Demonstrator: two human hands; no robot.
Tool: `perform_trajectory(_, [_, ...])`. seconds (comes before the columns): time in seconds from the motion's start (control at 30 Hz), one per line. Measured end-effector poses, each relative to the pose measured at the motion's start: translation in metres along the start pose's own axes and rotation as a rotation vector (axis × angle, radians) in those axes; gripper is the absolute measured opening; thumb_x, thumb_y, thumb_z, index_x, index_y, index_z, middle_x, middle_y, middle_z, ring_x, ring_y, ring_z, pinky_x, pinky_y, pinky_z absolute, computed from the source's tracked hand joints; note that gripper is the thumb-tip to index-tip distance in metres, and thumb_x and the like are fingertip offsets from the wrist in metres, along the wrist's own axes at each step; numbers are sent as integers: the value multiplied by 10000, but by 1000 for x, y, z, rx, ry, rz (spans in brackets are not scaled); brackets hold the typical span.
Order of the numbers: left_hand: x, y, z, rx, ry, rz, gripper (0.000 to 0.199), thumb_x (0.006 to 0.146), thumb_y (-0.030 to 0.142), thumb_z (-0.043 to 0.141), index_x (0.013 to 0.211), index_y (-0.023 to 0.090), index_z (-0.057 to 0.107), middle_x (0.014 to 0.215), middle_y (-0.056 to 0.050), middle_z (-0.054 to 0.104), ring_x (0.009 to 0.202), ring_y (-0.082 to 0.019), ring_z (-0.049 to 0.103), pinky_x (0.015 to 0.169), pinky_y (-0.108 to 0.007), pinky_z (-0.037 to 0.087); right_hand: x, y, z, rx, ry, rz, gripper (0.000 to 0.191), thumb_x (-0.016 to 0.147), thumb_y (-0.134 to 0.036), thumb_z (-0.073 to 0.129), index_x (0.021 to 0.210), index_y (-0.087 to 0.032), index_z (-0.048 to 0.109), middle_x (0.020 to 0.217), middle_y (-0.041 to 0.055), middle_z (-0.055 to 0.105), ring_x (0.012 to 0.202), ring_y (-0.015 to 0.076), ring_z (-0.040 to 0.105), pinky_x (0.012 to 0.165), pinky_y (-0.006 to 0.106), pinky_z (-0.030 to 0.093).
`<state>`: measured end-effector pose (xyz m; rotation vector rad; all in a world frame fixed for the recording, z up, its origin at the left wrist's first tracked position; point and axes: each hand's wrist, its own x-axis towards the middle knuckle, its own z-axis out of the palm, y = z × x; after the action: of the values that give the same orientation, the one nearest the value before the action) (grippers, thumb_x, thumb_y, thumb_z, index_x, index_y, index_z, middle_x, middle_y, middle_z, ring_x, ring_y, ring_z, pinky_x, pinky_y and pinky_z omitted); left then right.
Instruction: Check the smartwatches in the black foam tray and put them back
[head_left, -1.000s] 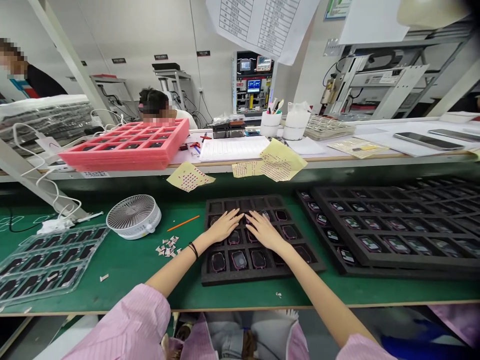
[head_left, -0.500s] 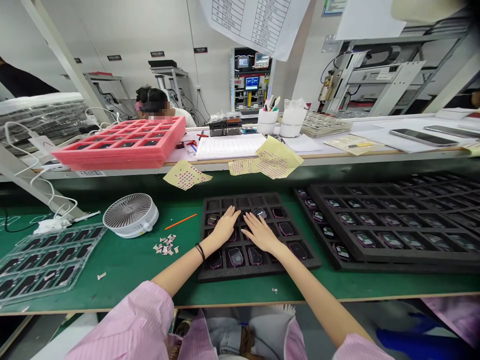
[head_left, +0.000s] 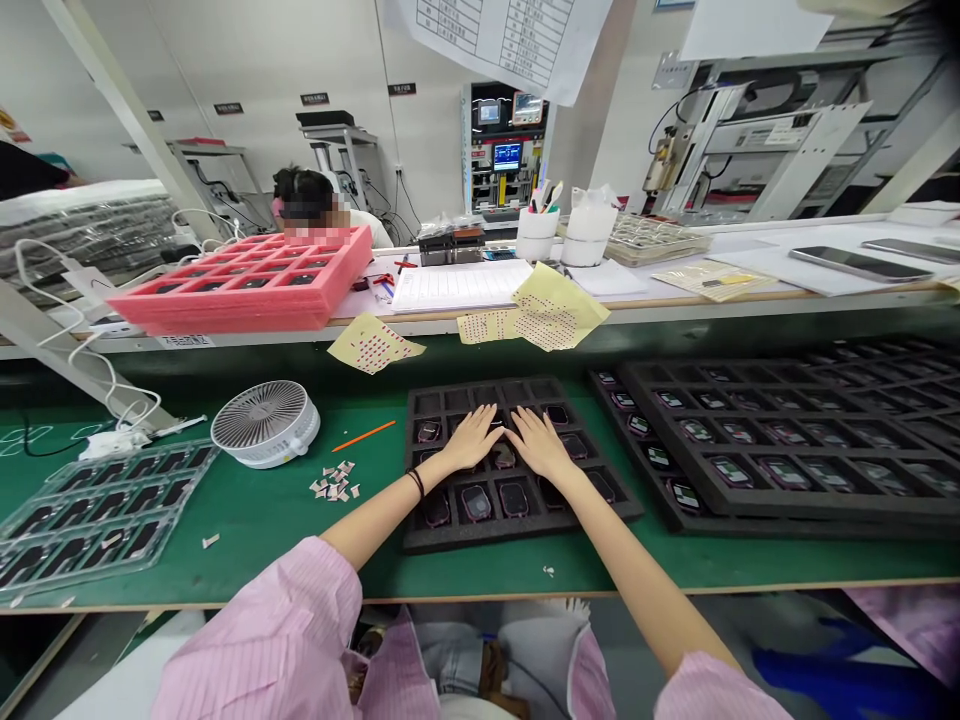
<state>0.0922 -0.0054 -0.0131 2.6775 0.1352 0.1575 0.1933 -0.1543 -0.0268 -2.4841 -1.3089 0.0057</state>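
A black foam tray [head_left: 450,541] lies on the green bench in front of me, with several dark, rounded-square parts in its pockets. My left hand [head_left: 472,440] is flat over the middle rows, palm down, a dark band on its wrist. Beside it my right hand [head_left: 541,446] lies over the right-middle pockets, fingers spread. The two thumbs meet or nearly meet above one dark part [head_left: 505,456]. Neither hand grips anything that I can see; what lies under the palms is hidden. Near the front edge of the tray sits another part [head_left: 476,502].
Stacked black trays [head_left: 750,510] fill the right side. On the left are a white fan [head_left: 265,425], an orange stick [head_left: 364,436], small white pieces [head_left: 335,482] and a clear tray [head_left: 161,535]. A pink foam tray [head_left: 322,310] rests on the shelf; a person sits beyond it.
My left hand has moved right and slightly up over the tray. My right hand has also shifted right and up, and the hands now meet at the thumbs. The view has shifted slightly.
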Motion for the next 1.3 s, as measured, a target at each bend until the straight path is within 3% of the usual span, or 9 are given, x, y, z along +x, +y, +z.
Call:
perform_trajectory(0.23, [-3,-16,-1,180,82,21,508,962,374,307,1438,197,301,1514,-126,278,1427,-244,172,1143,-538,89,-26,-1,1,-6,47,-3,588,953,-475,268,1416,-135,391,1496,138,323,1406,266,243,1139,496,141])
perform_trajectory(0.33, [4,-13,-8,192,45,49,506,961,365,312,1435,188,299,1524,-138,249,1429,-255,162,1133,-555,112,-49,-9,0,-11,67,-45,583,960,-471,267,1427,-138,370,1514,132,282,1419,255,202,1150,476,132])
perform_trajectory(0.43, [23,8,-16,143,31,210,474,949,321,364,1410,213,340,1527,-108,263,1426,-240,189,1132,-517,176,-67,-24,-1,-8,58,-113,583,954,-503,270,1420,-174,390,1520,118,275,1417,256,210,1148,478,154])
perform_trajectory(0.53, [51,40,-13,107,-9,368,398,914,227,424,1309,227,474,1391,-81,488,1291,-202,438,1064,-384,351,-78,-39,0,7,71,-145,578,945,-521,287,1418,-207,395,1514,103,300,1413,271,220,1142,499,175])
perform_trajectory(0.67, [88,72,4,149,-126,362,349,836,195,535,1182,208,576,1230,-82,609,1119,-222,571,933,-326,452,-84,-52,1,19,104,-138,553,949,-497,304,1418,-220,395,1504,100,329,1406,299,232,1126,526,208])
perform_trajectory(0.87, [123,84,10,201,-179,335,306,679,213,703,979,198,640,926,-62,697,861,-237,653,731,-290,499,-85,-56,-5,30,100,-123,559,947,-509,294,1401,-210,424,1489,102,362,1404,301,238,1123,505,233])
perform_trajectory(1.0, [121,87,2,230,-111,348,315,631,199,718,927,188,614,876,-79,676,906,-267,631,735,-304,488,-84,-56,-7,46,92,-112,564,944,-512,303,1397,-200,429,1487,115,361,1401,303,244,1122,498,240])
perform_trajectory(1.17, [96,98,-8,209,-2,346,370,682,330,659,1008,208,535,965,-66,659,897,-247,629,720,-303,486,-83,-54,-5,60,103,-118,562,942,-516,303,1380,-195,449,1480,117,374,1394,309,259,1119,502,247])
perform_trajectory(1.3, [79,116,-5,192,-133,392,412,644,362,688,999,225,531,868,-31,674,777,-232,653,654,-286,486,-84,-54,-5,69,118,-106,512,939,-477,359,1320,-171,514,1428,133,442,1359,321,321,1114,505,257])
